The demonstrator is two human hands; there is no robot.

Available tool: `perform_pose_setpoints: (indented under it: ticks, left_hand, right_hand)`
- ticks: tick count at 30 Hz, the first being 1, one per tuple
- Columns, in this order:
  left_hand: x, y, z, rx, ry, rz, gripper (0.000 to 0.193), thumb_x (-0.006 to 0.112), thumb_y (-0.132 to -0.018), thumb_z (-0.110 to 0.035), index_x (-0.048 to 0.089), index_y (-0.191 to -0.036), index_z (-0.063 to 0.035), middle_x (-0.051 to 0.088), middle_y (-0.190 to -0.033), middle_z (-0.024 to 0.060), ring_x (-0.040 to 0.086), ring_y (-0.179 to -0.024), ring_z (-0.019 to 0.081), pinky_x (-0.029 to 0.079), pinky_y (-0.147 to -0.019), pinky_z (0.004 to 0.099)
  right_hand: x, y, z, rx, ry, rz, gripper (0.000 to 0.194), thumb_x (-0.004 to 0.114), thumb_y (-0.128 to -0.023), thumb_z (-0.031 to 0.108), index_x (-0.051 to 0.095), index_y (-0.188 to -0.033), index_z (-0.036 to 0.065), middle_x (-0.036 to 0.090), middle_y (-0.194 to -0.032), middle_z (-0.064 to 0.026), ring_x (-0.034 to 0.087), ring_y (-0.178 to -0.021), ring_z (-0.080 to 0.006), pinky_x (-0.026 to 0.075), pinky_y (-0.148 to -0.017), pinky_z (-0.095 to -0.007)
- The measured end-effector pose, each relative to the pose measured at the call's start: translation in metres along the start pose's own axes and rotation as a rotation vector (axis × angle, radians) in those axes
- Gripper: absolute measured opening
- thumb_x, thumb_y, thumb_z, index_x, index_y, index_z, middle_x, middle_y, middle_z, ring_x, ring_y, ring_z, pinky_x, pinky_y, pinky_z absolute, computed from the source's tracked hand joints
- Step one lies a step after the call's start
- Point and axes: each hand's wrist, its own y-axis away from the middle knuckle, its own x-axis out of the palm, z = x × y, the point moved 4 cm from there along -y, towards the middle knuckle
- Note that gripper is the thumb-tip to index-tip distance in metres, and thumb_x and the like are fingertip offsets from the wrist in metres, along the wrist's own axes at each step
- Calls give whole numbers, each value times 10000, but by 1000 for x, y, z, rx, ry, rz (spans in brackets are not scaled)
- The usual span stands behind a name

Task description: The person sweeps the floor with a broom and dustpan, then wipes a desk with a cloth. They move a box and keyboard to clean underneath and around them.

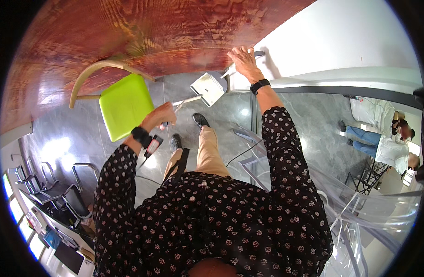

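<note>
My left hand (162, 117) is closed around the handle of a long-handled dustpan (208, 89), whose white pan stands near the foot of the wood-grain panel. My right hand (246, 63) is raised near the corner of that panel and the white wall, with a broom's handle (259, 53) in its grip. Below that hand, the broom's light shaft (228, 73) runs down towards the grey broom head (221, 78), partly hidden behind the pan. Both wrists wear black bands.
A chair with a lime-green seat (127, 107) stands left of the dustpan. Chrome-framed chairs (73, 200) are at lower left. Clear plastic sheeting (357, 207) and a metal frame (250, 161) lie to the right. A cable (245, 151) crosses the floor. People (388, 145) are at far right.
</note>
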Motion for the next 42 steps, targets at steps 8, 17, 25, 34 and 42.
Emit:
perform_pose_setpoints:
  ticks: [8,17,25,34,42]
  left_hand:
    - [-48,-60,-106,204,-365,198,142,710,-559,-50,606,-652,-26,536,-524,65,539,-428,170,401,-376,310]
    - [-73,-168,-259,204,-726,90,192,758,-580,7,687,-759,22,671,-755,195,683,-651,287,490,-489,412]
    - [-62,-191,-327,697,398,-33,304,701,-777,-244,620,-768,50,597,-762,97,596,-705,153,448,-625,338]
    - [-35,-174,-177,785,-479,-393,211,636,-868,-264,640,-905,-56,599,-1076,166,581,-960,273,464,-774,414]
    - [150,12,148,358,-619,-914,160,653,-727,-200,530,-659,-124,542,-756,27,509,-762,242,396,-619,400]
  right_hand:
    - [-34,44,1,169,-317,-362,459,668,-763,56,599,-1217,85,527,-1307,-89,480,-1184,-339,363,-985,-535]
    - [37,175,63,377,-770,-491,345,730,-755,59,619,-1081,52,658,-1003,-143,607,-896,-367,495,-816,-450]
    - [105,223,88,593,-961,13,312,721,-750,57,615,-1043,64,660,-995,-153,620,-928,-372,504,-804,-447]
    - [139,198,98,220,-789,149,89,654,-834,110,644,-916,74,659,-907,-120,631,-830,-342,511,-725,-447]
    - [122,151,120,-544,-570,352,277,587,-928,234,590,-713,59,603,-686,-164,606,-670,-370,471,-597,-496]
